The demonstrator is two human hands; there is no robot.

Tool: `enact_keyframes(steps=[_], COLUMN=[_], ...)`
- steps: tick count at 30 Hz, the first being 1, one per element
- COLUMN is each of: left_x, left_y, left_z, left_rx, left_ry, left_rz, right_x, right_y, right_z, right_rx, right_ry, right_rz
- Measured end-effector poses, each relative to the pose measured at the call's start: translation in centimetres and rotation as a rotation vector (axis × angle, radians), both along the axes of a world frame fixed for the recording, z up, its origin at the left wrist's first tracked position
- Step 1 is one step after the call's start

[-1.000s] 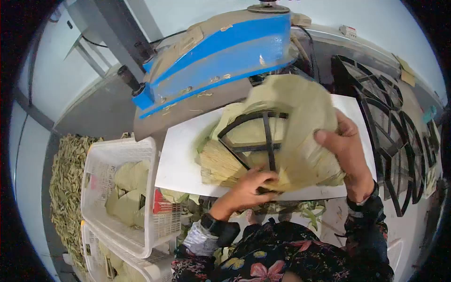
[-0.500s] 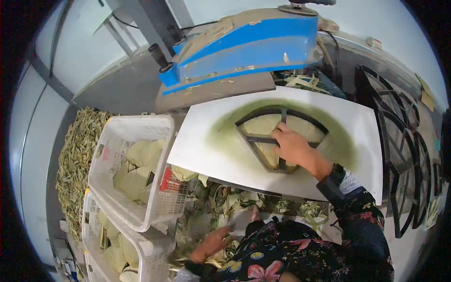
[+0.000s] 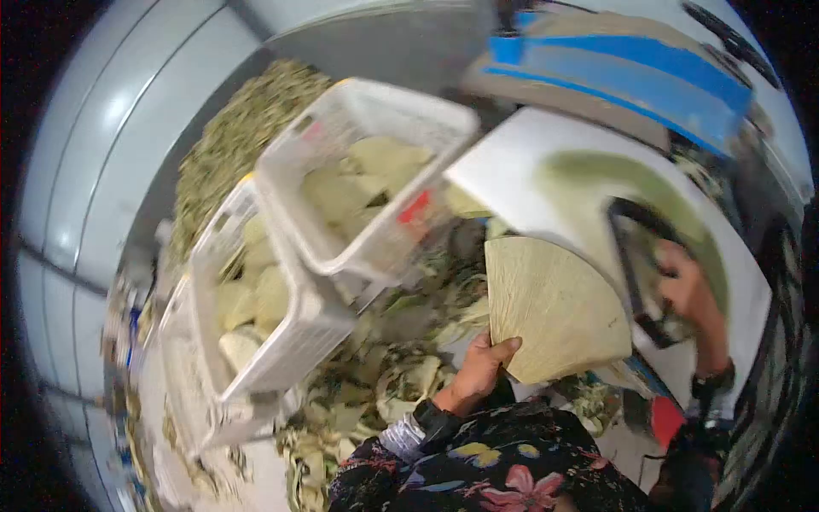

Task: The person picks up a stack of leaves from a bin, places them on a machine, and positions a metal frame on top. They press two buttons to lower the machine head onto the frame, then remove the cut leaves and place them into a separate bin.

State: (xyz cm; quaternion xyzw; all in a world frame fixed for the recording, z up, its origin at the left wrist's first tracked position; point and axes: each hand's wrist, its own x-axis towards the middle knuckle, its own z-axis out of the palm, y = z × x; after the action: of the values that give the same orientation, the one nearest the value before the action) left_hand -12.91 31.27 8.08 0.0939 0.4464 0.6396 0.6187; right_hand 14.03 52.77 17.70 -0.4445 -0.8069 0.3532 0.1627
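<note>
My left hand (image 3: 479, 372) is closed on the narrow end of a fan-shaped piece of dried palm leaf (image 3: 559, 311), thumb on top. The pale, ribbed piece spreads up and to the right, in front of the white board (image 3: 503, 162). On that board my right hand (image 3: 689, 286) grips a black fan-shaped cutting frame (image 3: 621, 256), which is smeared by motion. Green staining (image 3: 580, 175) marks the board around the frame. Part of the board and its near edge are hidden behind the leaf piece.
White plastic crates (image 3: 281, 166) with cut leaf pieces (image 3: 375, 175) stand on the left. Leaf scraps (image 3: 375, 367) cover the floor between crates and board. A heap of dry leaves (image 3: 243, 128) lies behind. A blue machine (image 3: 614, 77) stands beyond the board; black frames (image 3: 785, 299) lean at right.
My left hand has come up from the floor scraps and now holds the leaf piece. The black frame has moved and tilted with my right hand. My view has swung left.
</note>
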Motion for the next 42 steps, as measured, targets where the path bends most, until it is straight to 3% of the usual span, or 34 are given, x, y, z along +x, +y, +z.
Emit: enact_keyframes(steps=[1,2,3,7,9,11,13,18,19,21,22,23,24,25,27,28,29,31,32,33,34,35,36,37,38,40,42], left_x=[-2.3,-4.6,-7.0,-18.0,-25.1,-29.8,-37.3,-49.4,-51.0,-55.0,-56.3,-57.6,-58.6,-59.8,-62.5,-57.8,-55.5,-46.2,-40.6,-36.2,-32.2,-28.6,-25.4,-22.6,-20.2,-16.4,-13.8], left_y=[-1.6,-3.2,-5.1,-11.8,-15.5,-17.8,-22.9,-34.3,-36.8,-43.3,-45.0,-46.4,-47.7,-48.8,-49.3,-43.8,-39.7,-29.7,-25.2,-22.3,-20.0,-18.0,-16.4,-15.3,-14.7,-13.8,-13.2], left_z=[-0.1,-0.2,-0.3,2.7,2.3,6.0,5.7,6.4,6.3,3.8,3.4,2.9,2.0,-0.1,-4.7,-3.9,-4.8,-3.5,-2.2,-2.9,-4.1,-4.5,-4.9,-5.8,-6.5,-7.1,-6.9], left_rx=[-0.016,-0.035,-0.057,-0.151,-0.008,-0.091,-0.065,-0.119,-0.153,-0.321,-0.327,-0.546,-0.763,-0.765,-1.192,-1.046,-0.782,-0.455,-0.253,-0.074,0.157,0.348,0.556,0.704,0.7,0.788,0.729], left_ry=[0.132,0.26,0.331,0.485,0.747,0.56,0.686,0.617,0.625,0.893,0.888,0.799,0.702,0.698,1.585,1.793,1.842,1.995,1.737,1.718,1.663,1.695,1.717,1.638,1.526,1.386,1.581], left_rz=[0.007,0.002,0.089,0.384,0.487,0.763,0.731,0.854,0.778,0.684,0.68,0.701,0.716,0.706,0.7,0.843,0.861,0.649,0.489,0.27,0.093,-0.131,-0.345,-0.451,-0.679,-0.992,-1.372], right_x=[2.4,6.1,8.0,13.3,14.6,14.9,14.0,7.2,8.6,12.1,14.0,15.2,14.2,12.0,7.6,5.1,2.3,-4.6,-7.7,-17.1,-15.9,-18.1,-16.7,-17.0,-17.0,-15.8,-11.5], right_y=[2.2,4.8,5.0,6.4,5.5,4.1,2.3,-4.5,-4.4,-4.2,-3.9,-3.0,-6.0,-7.6,-10.4,-12.2,-14.0,-19.2,-21.9,-26.3,-28.1,-29.1,-31.8,-34.3,-36.4,-40.8,-45.7], right_z=[-3.1,-6.7,-6.5,-8.5,-9.1,-9.4,-9.6,-8.9,-10.5,-13.5,-15.4,-17.7,-16.3,-15.8,-15.2,-15.1,-15.0,-13.6,-12.6,-6.9,-11.5,-11.1,-16.6,-17.5,-15.2,-15.2,-15.8], right_rx=[0.238,0.2,0.083,0.257,0.31,0.367,0.425,0.537,0.624,0.873,1.051,1.414,0.84,0.753,0.62,0.552,0.454,0.183,-0.054,0.263,0.069,0.02,0.15,0.287,0.211,0.129,0.112], right_ry=[-0.027,-0.079,-0.104,-0.325,-0.4,-0.47,-0.549,-0.736,-0.723,-0.674,-0.657,-0.745,-0.285,-0.305,-0.389,-0.381,-0.389,-0.331,-0.323,-0.242,-0.273,-0.479,-0.302,-0.242,-0.162,-0.104,-0.108], right_rz=[0.029,-0.078,-0.204,-0.347,-0.396,-0.444,-0.492,-0.6,-0.59,-0.552,-0.521,-0.557,-0.4,-0.439,-0.472,-0.46,-0.459,-0.419,-0.37,-0.37,-0.541,-0.321,-0.222,-0.193,-0.109,-0.393,-0.665])
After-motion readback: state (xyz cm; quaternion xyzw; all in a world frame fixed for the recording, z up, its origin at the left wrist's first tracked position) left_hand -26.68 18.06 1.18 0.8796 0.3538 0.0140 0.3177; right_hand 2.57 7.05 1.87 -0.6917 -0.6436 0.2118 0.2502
